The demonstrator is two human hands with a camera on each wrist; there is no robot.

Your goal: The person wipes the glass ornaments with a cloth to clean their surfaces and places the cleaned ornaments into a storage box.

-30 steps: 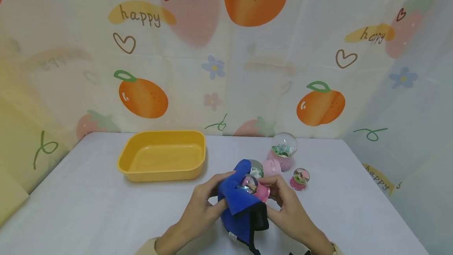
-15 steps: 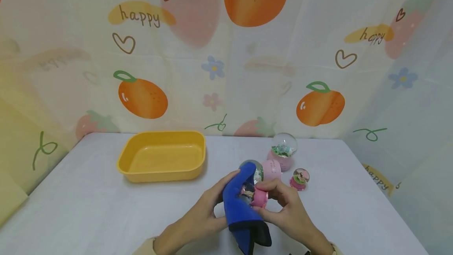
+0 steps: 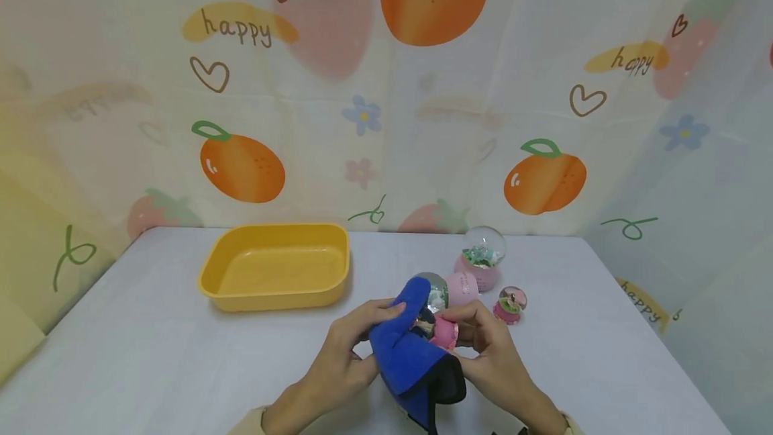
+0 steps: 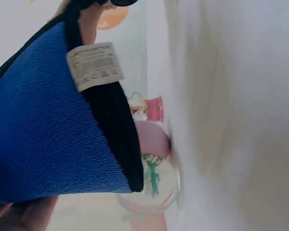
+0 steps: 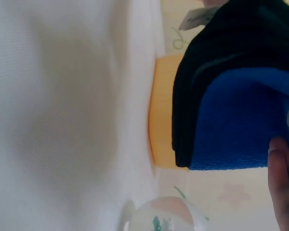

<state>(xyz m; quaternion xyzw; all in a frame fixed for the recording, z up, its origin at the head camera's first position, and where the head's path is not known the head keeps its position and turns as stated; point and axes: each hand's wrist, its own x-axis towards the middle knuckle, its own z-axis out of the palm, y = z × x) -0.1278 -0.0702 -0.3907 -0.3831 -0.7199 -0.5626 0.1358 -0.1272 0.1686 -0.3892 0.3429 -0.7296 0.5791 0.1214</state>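
The left hand (image 3: 347, 349) grips the cloth (image 3: 407, 362) between thumb and fingers; the right hand (image 3: 498, 356) pinches the small globe (image 3: 445, 333) at its pink base, dome against the cloth.

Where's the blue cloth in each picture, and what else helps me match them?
Head: the blue cloth, low, just right of centre.
Left wrist: blue cloth takes up much of the left half.
Right wrist: blue cloth, upper right.
Shared landmark: the snow globe lying on its side.
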